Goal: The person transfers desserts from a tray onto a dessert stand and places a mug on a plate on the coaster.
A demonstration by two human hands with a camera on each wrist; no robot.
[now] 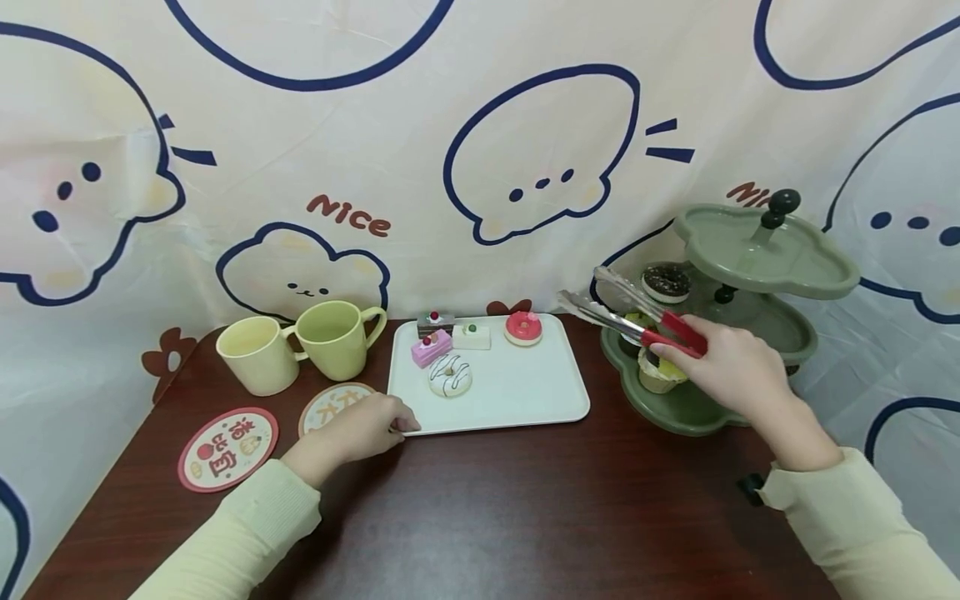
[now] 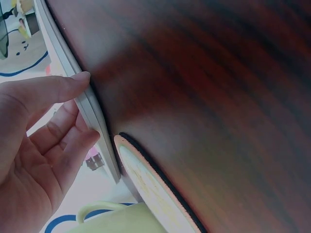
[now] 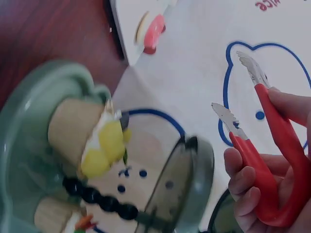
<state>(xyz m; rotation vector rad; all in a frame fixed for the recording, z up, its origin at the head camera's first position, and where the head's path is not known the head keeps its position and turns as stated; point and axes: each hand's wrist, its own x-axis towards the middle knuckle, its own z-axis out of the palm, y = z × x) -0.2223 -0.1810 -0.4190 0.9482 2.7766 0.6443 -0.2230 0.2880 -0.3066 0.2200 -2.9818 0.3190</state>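
Note:
My left hand (image 1: 367,429) grips the front left corner of a white tray (image 1: 517,400); in the left wrist view, thumb and fingertips lie against its rim (image 2: 90,109). A striped white donut (image 1: 450,376), a pink donut (image 1: 523,328) and small cake slices (image 1: 432,347) sit on the tray. My right hand (image 1: 738,367) holds red-handled tongs (image 1: 686,333) beside a green tiered stand (image 1: 678,417). The tongs' tips are spread with nothing between them. A dark donut (image 1: 666,283) lies on the middle tier, and a yellow-topped cupcake (image 3: 87,136) stands on the lowest one.
Two mugs, one pale yellow (image 1: 258,358) and one green (image 1: 333,342), stand left of the tray. Nearer lie a red-rimmed coaster (image 1: 227,450) and an orange-rimmed coaster (image 1: 318,408), partly behind my left hand. A patterned cloth (image 1: 412,183) hangs behind the table.

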